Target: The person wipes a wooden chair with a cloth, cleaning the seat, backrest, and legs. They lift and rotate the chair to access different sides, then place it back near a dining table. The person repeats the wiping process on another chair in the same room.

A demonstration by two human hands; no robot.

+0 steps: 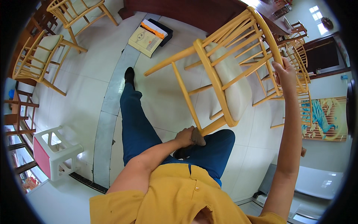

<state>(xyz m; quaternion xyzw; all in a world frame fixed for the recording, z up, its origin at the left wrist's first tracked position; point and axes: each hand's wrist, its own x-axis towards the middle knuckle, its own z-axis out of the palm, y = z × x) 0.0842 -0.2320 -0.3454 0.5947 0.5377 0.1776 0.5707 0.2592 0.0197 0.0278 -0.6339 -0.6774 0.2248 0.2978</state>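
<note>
A light wooden chair with a spindle back (207, 72) is tilted before me, its cream seat cushion (235, 84) facing right. My right hand (285, 71) grips the curved top rail of its back. Down by my bent knee, my left hand (186, 137) is closed on a small grey-brown cloth piece (198, 137) at the end of one chair leg. Whether this piece is a loose cloth or a leg cover cannot be told. My fingers partly hide the leg's tip.
An open box with a cream printed lid (145, 41) and orange cloth (152, 30) lies on the tiles. Wooden chairs (42, 61) stand left, more (300, 67) at right. A white plastic stool with a red top (65, 152) is lower left; a dark red counter (179, 14) is ahead.
</note>
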